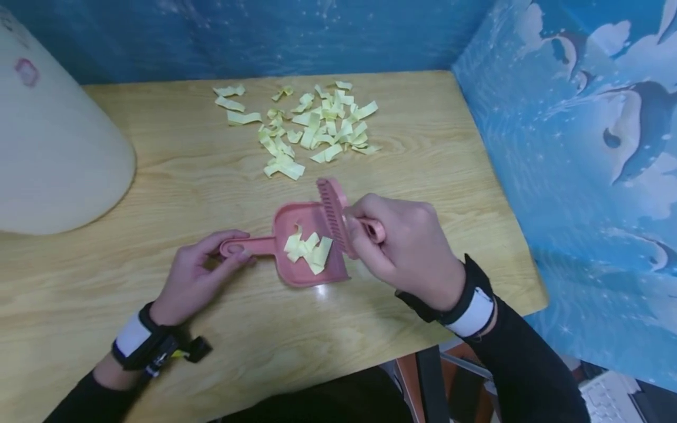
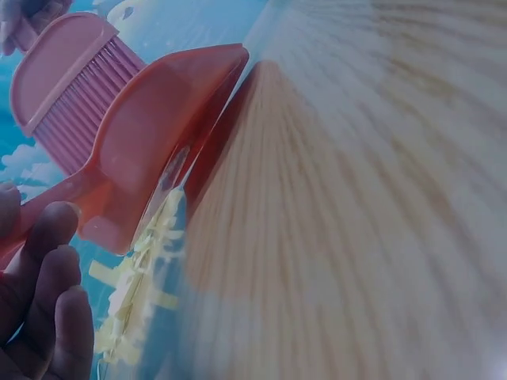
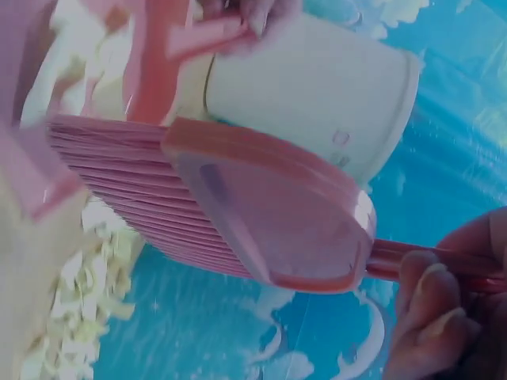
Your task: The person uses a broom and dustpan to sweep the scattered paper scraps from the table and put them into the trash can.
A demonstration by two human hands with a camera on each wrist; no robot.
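Wooden table (image 1: 158,176), hands pinching dustpan (image 1: 307,247) and brush (image 1: 333,214), head view alone shows loose scraps (image 1: 312,123)

Plastic tools, paper scraps, wood-look counter

Dustpan (image 1: 309,247), centre of frame: pink plastic, smooth w/ slight sheen, small highlight on its lower rim. Brush (image 1: 333,214) just right of it: same pink plastic back, smooth & semi-glossy in right wrist view; bristles fine, straight, plastic-looking, ridged. Paper strips (image 1: 307,126), upper centre, plus a few in the pan: pale yellow, thin, matt, creased and curled. Counter (image 1: 158,170): light wood grain, smooth, satin finish w/ soft glare near lower centre. Bin (image 1: 53,147), upper left: cream plastic, smooth, matt. Backdrop (image 1: 582,117), right side: blue printed sheet, slightly glossy. Wrist bands (image 1: 471,302): black & white, cloth-like, matt.
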